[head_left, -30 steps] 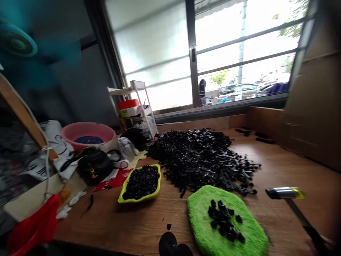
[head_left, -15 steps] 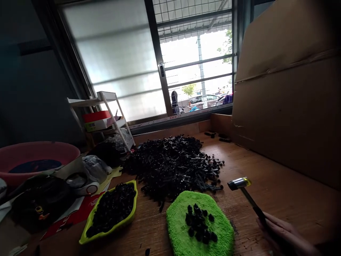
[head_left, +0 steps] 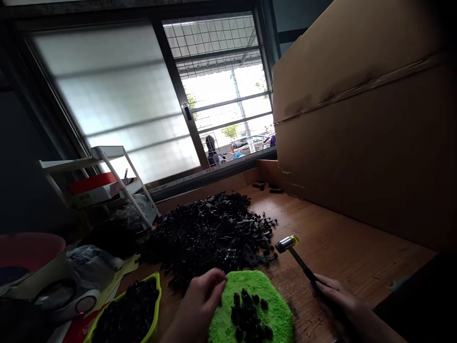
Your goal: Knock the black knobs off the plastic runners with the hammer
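My right hand (head_left: pixel 335 295) is wrapped round the black handle of a small mallet (head_left: pixel 287 243). Its shiny metal head has one black face and one yellow face and hangs above the table. My left hand (head_left: pixel 203 297) is at the left edge of a bright green fluffy cloth pad (head_left: pixel 274 302), its thumb and fingers curled together. Whatever may be between those fingertips is not clear. Several small round black parts (head_left: pixel 248 314) lie clustered on the pad. Behind it spreads a big heap of thin black pieces (head_left: pixel 210 228).
A yellow tray (head_left: pixel 156 305) full of small black parts stands at the left. Beyond it are a plastic bag (head_left: pixel 91 264), a white shelf rack (head_left: pixel 123 193) and a pink basin (head_left: pixel 43 243). A large cardboard box (head_left: pixel 357 157) walls the right side, with a window (head_left: pixel 221 95) at the back.
My left hand has come into view beside the green pad. The whole view has swung to the right, and the mallet stays in my right hand.
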`<state>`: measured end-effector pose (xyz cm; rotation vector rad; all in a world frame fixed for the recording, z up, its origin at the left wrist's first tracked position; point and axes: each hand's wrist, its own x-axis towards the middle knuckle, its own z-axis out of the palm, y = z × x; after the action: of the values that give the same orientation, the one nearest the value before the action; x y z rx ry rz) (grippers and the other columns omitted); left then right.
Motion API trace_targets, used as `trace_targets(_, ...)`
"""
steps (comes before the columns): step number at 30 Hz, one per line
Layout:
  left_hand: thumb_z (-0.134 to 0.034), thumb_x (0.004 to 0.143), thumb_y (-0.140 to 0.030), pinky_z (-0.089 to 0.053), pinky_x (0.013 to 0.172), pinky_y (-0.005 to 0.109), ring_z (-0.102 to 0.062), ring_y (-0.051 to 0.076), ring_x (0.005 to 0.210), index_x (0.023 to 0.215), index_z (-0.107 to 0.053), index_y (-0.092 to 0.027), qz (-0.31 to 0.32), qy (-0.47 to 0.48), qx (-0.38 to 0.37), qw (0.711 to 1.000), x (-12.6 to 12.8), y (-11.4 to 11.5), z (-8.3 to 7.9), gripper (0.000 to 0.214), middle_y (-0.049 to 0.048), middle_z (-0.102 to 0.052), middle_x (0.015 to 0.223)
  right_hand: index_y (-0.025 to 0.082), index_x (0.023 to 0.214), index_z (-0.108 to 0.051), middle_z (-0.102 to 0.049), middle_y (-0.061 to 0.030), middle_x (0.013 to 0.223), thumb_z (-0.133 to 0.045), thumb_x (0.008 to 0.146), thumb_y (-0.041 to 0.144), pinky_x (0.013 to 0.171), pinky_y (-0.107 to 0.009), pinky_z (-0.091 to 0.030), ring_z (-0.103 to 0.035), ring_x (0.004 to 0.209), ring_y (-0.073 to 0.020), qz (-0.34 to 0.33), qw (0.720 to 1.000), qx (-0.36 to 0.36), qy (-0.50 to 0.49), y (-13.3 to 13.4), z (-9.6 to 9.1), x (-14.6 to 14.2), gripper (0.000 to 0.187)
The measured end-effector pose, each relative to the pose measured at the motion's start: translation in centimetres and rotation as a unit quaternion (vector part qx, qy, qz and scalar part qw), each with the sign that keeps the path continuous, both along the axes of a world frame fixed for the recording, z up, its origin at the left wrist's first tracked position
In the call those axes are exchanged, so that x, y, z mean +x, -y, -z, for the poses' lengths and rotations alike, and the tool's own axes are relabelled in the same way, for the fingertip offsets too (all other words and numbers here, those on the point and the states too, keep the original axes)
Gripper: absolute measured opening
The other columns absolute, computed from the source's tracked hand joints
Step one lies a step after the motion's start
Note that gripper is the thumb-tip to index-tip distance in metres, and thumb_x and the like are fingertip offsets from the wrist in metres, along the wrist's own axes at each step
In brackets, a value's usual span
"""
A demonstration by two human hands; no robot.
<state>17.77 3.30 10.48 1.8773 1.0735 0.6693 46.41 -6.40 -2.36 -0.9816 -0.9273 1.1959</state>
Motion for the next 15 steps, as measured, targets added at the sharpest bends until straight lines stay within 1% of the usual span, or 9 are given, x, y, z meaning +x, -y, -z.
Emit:
trace_targets(1, -0.050, 0.081, -0.041, -0.037, 0.053, 0.022, -0.049, 0.013, 0.054, 0.086, -0.065, -0.021, 0.064, -0.048, 0.072, 0.994, 2.6, -1.6, 0.5, 0.025, -0.0012, -0.055, 0.056, 0.019, 0.069, -0.047, -0.040, 0.0078, 0.039, -0.053, 0.078, 0.057, 0.025, -0.013, -0.023, -0.030, 0.024, -0.0039, 0.004, 1.000, 0.004, -0.001, 0.0, 0.0, 0.1, 0.039)
trace_targets(2, -0.042, 0.085, -0.041, -0.036, 0.053, 0.022, -0.050, 0.013, 0.055, 0.093, -0.064, -0.022, 0.093, -0.091, 0.129, 0.983, 5.1, -3.0, 1.1, 0.030, -0.0004, -0.057, 0.060, 0.019, 0.068, -0.047, -0.040, 0.0080, 0.039, -0.053, 0.077, 0.057, 0.025, -0.013, -0.023, -0.031, 0.024, -0.0041, 0.007, 1.000, 0.006, -0.002, 0.0, 0.0, 0.1, 0.040)
trace_targets(3, -0.040, 0.085, -0.040, -0.036, 0.056, 0.023, -0.051, 0.014, 0.060, 0.094, -0.064, -0.022, 0.107, -0.136, 0.178, 0.969, 7.3, -4.3, 1.7, 0.031, 0.0010, -0.060, 0.067, 0.019, 0.068, -0.046, -0.039, 0.0080, 0.039, -0.053, 0.077, 0.057, 0.025, -0.013, -0.024, -0.031, 0.025, -0.0043, 0.010, 1.000, 0.005, -0.003, 0.1, 0.0, 0.1, 0.039)
trace_targets(4, -0.044, 0.083, -0.041, -0.036, 0.059, 0.023, -0.053, 0.015, 0.065, 0.091, -0.065, -0.022, 0.112, -0.148, 0.185, 0.965, 9.0, -5.4, 2.4, 0.029, 0.0022, -0.062, 0.073, 0.019, 0.069, -0.046, -0.039, 0.0082, 0.039, -0.053, 0.078, 0.056, 0.024, -0.014, -0.024, -0.031, 0.025, -0.0046, 0.012, 1.000, 0.002, -0.006, 0.2, 0.1, 0.1, 0.038)
trace_targets(6, -0.049, 0.079, -0.042, -0.033, 0.058, 0.024, -0.051, 0.015, 0.063, 0.078, -0.066, -0.021, 0.110, -0.163, 0.182, 0.963, 11.2, -7.0, 3.5, 0.027, 0.0022, -0.061, 0.068, 0.020, 0.072, -0.045, -0.039, 0.0086, 0.041, -0.051, 0.079, 0.056, 0.024, -0.015, -0.025, -0.030, 0.025, -0.0047, 0.012, 1.000, -0.010, -0.014, 0.5, 0.1, 0.2, 0.037)
trace_targets(8, -0.053, 0.076, -0.044, -0.030, 0.054, 0.024, -0.047, 0.014, 0.055, 0.065, -0.062, -0.020, 0.101, -0.162, 0.168, 0.967, 11.7, -7.8, 4.4, 0.028, 0.0003, -0.055, 0.057, 0.021, 0.074, -0.044, -0.040, 0.0084, 0.044, -0.050, 0.080, 0.056, 0.024, -0.015, -0.026, -0.033, 0.026, -0.0051, 0.012, 0.999, -0.020, -0.021, 0.7, 0.2, 0.3, 0.036)
trace_targets(10, -0.053, 0.076, -0.045, -0.028, 0.051, 0.023, -0.042, 0.012, 0.051, 0.060, -0.057, -0.019, 0.083, -0.151, 0.161, 0.972, 11.2, -8.0, 4.8, 0.030, -0.0021, -0.048, 0.052, 0.021, 0.075, -0.044, -0.042, 0.0081, 0.045, -0.050, 0.080, 0.055, 0.026, -0.015, -0.024, -0.035, 0.027, -0.0055, 0.013, 0.999, -0.027, -0.029, 0.9, 0.2, 0.4, 0.035)
trace_targets(12, -0.052, 0.076, -0.044, -0.028, 0.050, 0.022, -0.041, 0.011, 0.051, 0.062, -0.055, -0.019, 0.055, -0.131, 0.156, 0.977, 10.1, -7.8, 4.9, 0.029, -0.0035, -0.046, 0.053, 0.022, 0.078, -0.044, -0.042, 0.0083, 0.045, -0.050, 0.081, 0.054, 0.026, -0.015, -0.023, -0.036, 0.027, -0.0056, 0.015, 0.999, -0.033, -0.037, 1.1, 0.1, 0.4, 0.033)
trace_targets(15, -0.051, 0.077, -0.042, -0.029, 0.052, 0.020, -0.040, 0.010, 0.055, 0.066, -0.050, -0.019, -0.013, -0.095, 0.154, 0.983, 7.4, -7.3, 4.5, 0.026, -0.0042, -0.044, 0.057, 0.022, 0.080, -0.043, -0.040, 0.0088, 0.045, -0.050, 0.081, 0.054, 0.028, -0.016, -0.027, -0.034, 0.028, -0.0059, 0.021, 0.998, -0.043, -0.045, 1.4, -0.3, 0.2, 0.032)
